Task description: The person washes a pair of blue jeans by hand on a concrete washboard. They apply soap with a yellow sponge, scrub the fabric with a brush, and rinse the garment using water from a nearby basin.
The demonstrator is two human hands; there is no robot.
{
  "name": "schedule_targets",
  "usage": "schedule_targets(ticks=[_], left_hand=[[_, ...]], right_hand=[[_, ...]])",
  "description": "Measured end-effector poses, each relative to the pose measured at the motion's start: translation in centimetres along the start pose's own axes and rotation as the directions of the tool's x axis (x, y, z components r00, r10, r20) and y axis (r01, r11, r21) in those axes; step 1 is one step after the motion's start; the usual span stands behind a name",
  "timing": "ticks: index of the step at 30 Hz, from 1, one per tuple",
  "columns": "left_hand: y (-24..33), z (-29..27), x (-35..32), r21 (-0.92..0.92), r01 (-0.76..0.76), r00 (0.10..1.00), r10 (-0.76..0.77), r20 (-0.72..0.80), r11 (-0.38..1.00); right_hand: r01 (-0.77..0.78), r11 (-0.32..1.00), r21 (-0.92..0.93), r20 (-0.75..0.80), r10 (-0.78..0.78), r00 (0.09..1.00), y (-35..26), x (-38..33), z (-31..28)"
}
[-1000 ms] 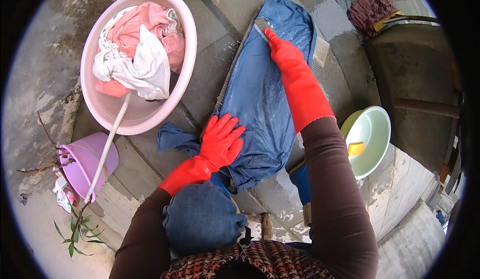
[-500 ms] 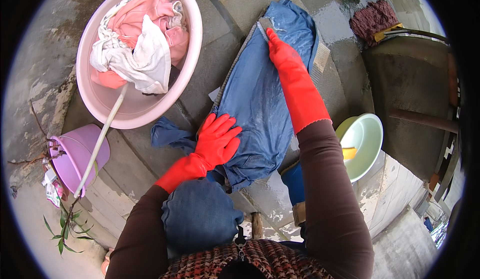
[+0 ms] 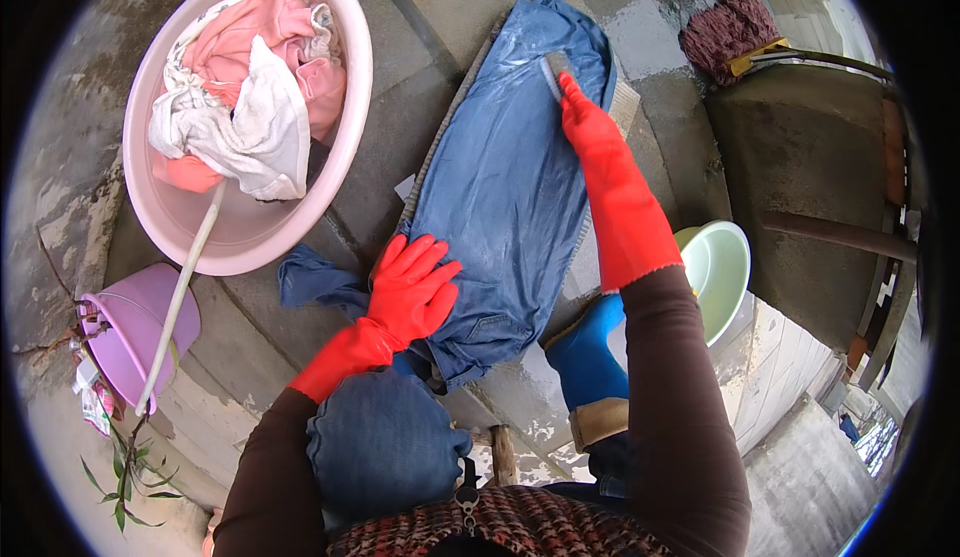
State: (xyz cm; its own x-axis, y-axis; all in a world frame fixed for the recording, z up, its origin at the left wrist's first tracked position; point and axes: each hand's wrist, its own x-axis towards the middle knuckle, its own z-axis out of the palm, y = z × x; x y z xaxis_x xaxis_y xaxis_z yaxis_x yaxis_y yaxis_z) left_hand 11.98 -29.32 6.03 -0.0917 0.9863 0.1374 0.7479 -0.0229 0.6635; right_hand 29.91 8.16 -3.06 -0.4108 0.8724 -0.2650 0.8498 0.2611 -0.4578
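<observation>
Wet blue jeans (image 3: pixel 500 197) lie stretched over a ridged board (image 3: pixel 626 107), whose edges show along both sides. My right hand (image 3: pixel 590 127), in a long red rubber glove, is closed round a scrubbing brush (image 3: pixel 552 75). The brush rests on the far part of the denim, near its right edge; its bristles are mostly hidden. Pale streaks of what may be suds mark the cloth. In a matching glove, my left hand (image 3: pixel 412 292) lies flat with fingers spread on the near left edge of the jeans. A loose denim end (image 3: pixel 318 279) trails beside it.
A pink tub (image 3: pixel 350 117) of pink and white laundry (image 3: pixel 250 87) stands far left, a pole leaning on it. Below is a purple bucket (image 3: pixel 150 322). To the right are a pale green basin (image 3: pixel 722 272), a mop head (image 3: pixel 728 37) and my blue boot (image 3: pixel 592 357).
My right hand has drawn the brush nearer and towards the right edge of the jeans. My left hand stays pressed on the denim. The whole view has shifted slightly.
</observation>
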Motion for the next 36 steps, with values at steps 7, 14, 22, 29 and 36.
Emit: schedule_targets(ticks=[7,14,22,29,36], left_hand=[[0.2,-0.5,0.3,-0.005,0.0,1.0,0.0,-0.008,1.0],[-0.2,0.2,-0.2,0.002,-0.013,1.0,0.013,-0.006,1.0],[0.2,-0.3,0.5,0.024,-0.034,0.999,0.035,-0.038,0.999],[0.0,0.3,0.1,0.028,-0.04,0.998,0.041,-0.038,0.999],[0.1,-0.1,0.5,0.057,-0.086,0.995,0.089,-0.045,0.995]], right_hand=[[0.137,0.852,0.506,0.278,-0.311,0.909,-2.3,-16.5,0.3],[0.073,0.982,-0.177,0.511,0.028,0.859,2.1,-16.9,-1.9],[0.112,0.953,0.28,0.134,-0.155,0.979,2.4,-13.5,-1.6],[0.351,0.931,-0.101,0.587,-0.229,0.776,4.7,-26.4,-3.1],[-0.087,0.996,-0.011,-0.06,0.086,0.994,5.8,-5.5,-2.8]])
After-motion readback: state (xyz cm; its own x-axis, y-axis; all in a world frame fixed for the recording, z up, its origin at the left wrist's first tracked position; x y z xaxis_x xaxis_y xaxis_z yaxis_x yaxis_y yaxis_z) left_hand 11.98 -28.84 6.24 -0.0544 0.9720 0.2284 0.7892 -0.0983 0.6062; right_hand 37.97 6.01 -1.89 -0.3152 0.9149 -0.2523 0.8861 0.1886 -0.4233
